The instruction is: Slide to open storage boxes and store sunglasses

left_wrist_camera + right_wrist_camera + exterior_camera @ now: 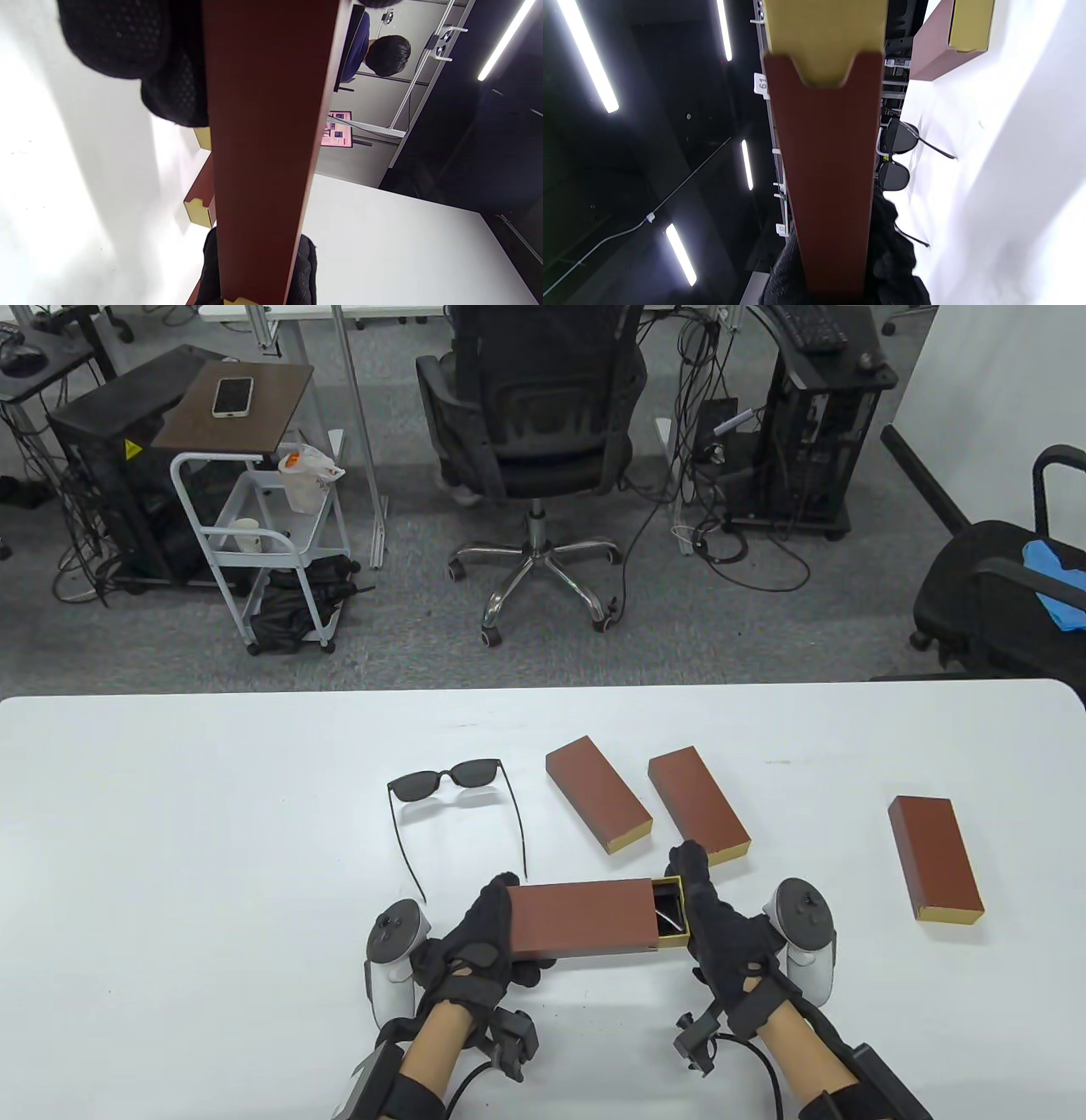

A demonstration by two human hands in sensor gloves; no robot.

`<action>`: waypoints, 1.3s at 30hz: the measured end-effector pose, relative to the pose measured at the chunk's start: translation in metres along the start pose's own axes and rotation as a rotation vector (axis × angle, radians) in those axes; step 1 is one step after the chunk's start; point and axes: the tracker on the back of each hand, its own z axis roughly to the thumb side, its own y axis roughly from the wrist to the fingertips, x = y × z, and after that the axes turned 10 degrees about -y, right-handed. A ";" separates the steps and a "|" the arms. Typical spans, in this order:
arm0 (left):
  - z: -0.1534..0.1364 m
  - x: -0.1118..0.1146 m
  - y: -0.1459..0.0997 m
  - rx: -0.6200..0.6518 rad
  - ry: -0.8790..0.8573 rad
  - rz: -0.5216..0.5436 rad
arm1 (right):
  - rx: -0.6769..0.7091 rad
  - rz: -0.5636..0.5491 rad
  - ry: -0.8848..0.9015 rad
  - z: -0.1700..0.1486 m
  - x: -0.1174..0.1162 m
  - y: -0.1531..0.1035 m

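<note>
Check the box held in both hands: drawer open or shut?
Partly open. The held box's gold drawer sticks out of the sleeve's right end beside the right hand, with something dark inside.

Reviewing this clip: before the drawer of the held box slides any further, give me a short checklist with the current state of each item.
1. Left hand grips the sleeve of the held box: ok.
2. Right hand is on the drawer end: ok, fingers lie at the exposed tray.
3. Drawer fully closed: not ok, part of it sticks out of the sleeve.
4. Contents seated inside: cannot tell, only a dark thin part shows in the opening.
5. Loose sunglasses out of the sliding path: ok, they lie unfolded on the table, behind and left of the box.
6. Other three boxes closed: ok, only their gold ends show.
</note>
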 end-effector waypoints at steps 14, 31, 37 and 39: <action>-0.006 0.012 0.001 -0.055 0.015 -0.078 | 0.000 0.078 -0.043 -0.001 -0.015 0.001; -0.006 -0.018 0.009 -0.022 0.141 0.007 | 0.185 0.144 -0.728 0.028 -0.028 -0.002; -0.005 -0.025 0.010 -0.014 0.194 0.044 | 0.301 0.058 -1.153 0.042 -0.059 -0.007; -0.004 -0.026 0.010 -0.003 0.215 0.051 | 0.298 0.053 -1.221 0.043 -0.066 -0.007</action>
